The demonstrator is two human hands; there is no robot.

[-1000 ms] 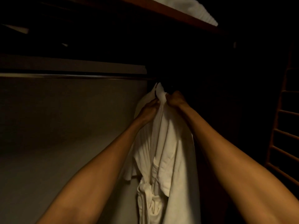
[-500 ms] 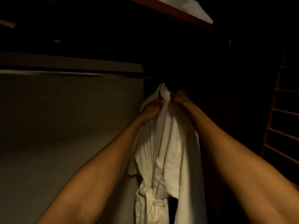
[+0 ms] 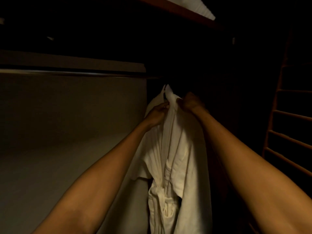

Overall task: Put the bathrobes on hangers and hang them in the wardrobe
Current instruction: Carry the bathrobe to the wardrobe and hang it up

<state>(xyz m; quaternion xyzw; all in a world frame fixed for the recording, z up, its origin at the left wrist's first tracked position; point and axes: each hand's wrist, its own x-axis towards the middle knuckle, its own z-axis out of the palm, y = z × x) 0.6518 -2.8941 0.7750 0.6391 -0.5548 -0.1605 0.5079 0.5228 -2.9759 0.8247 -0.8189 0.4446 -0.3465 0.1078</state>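
A white bathrobe [image 3: 175, 159] hangs inside a dark wardrobe, its belt knotted low at the front. My left hand [image 3: 157, 114] pinches the collar from the left. My right hand [image 3: 190, 103] grips the collar from the right. The two hands sit close together at the robe's neck. The hanger is almost wholly hidden under the collar; only a dark sliver shows at the neck. The wardrobe rail [image 3: 72, 73] runs across the left, just above the robe's top.
A wooden shelf [image 3: 182, 10] crosses overhead with folded white cloth [image 3: 200, 7] on it. A pale back panel [image 3: 67, 124] fills the left. At the right stands a rack of wooden slats [image 3: 290, 115]. The space right of the robe is too dark to read.
The robe's collar and both hands sit slightly lower and further right in view. Both hands keep their hold on the collar. The lower front of the robe has shifted a little.
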